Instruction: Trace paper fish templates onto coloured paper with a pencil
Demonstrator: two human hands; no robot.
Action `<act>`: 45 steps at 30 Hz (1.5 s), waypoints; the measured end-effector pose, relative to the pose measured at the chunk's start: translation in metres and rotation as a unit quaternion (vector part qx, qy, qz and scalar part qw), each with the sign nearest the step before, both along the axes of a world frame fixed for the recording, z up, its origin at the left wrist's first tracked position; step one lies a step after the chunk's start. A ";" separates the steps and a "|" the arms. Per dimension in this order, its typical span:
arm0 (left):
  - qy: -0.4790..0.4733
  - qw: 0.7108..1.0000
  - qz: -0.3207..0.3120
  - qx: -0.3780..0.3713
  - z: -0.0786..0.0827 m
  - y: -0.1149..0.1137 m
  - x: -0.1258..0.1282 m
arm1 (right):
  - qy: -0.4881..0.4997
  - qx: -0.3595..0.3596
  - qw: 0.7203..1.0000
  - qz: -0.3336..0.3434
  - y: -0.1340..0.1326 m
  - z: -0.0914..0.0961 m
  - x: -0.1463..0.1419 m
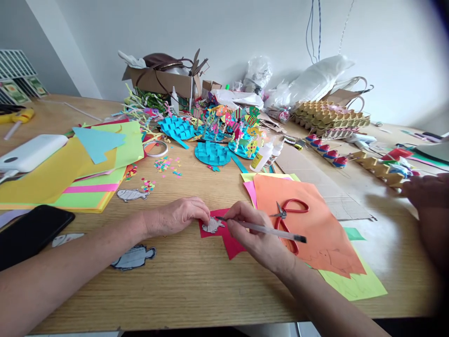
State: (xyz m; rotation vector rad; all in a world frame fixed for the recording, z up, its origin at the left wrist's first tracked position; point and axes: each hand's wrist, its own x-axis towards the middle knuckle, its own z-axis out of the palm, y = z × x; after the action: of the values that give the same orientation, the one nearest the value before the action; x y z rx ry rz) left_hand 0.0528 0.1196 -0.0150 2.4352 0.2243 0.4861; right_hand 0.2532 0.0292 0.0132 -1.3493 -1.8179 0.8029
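My right hand (257,236) grips a clear pen (271,230), its tip at a small grey fish cutout (212,226). Under that cutout lies an irregular piece of red paper (234,245). My left hand (178,216) is closed, its bent fingertips pressed together on the left edge of the red paper, beside the fish. Just right of my right hand, red-handled scissors (296,206) rest on a sheet of orange paper (315,229). Other fish cutouts are around my left forearm: a striped one (132,194) beyond it and a dark-outlined one (131,258) partly covered by it.
Coloured sheets (94,189), a white power bank (33,152) and a black phone (35,234) are at left. Blue woven paper discs (212,154) and glue bottles (261,157) stand farther back. Another person's hand (426,194) shows blurred at right, near egg-carton strips (377,171).
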 end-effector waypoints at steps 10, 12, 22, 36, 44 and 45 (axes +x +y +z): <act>0.002 1.000 0.003 -0.009 -0.001 0.001 0.000 | -0.027 -0.033 0.998 0.037 0.002 -0.012 -0.020; 0.005 1.000 0.008 -0.014 -0.002 0.001 0.000 | -0.021 -0.027 0.999 0.037 0.003 -0.016 -0.020; 0.012 0.999 0.024 -0.029 -0.004 0.001 0.000 | -0.034 -0.017 0.999 0.028 0.003 -0.020 -0.022; 0.018 0.999 0.025 -0.031 -0.003 -0.001 -0.001 | -0.055 -0.008 0.998 0.034 0.004 -0.021 -0.024; 0.021 0.999 0.023 -0.032 -0.001 -0.002 -0.002 | -0.063 -0.015 0.997 0.036 0.004 -0.019 -0.024; 0.021 0.999 0.023 -0.031 -0.001 -0.002 -0.002 | -0.062 -0.014 0.997 0.039 0.004 -0.019 -0.024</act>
State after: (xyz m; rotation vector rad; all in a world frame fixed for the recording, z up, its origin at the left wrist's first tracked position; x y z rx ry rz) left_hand 0.0511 0.1175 -0.0161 2.3846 0.3097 0.4430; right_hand 0.2292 0.0328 -0.0058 -1.3801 -1.9722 0.8025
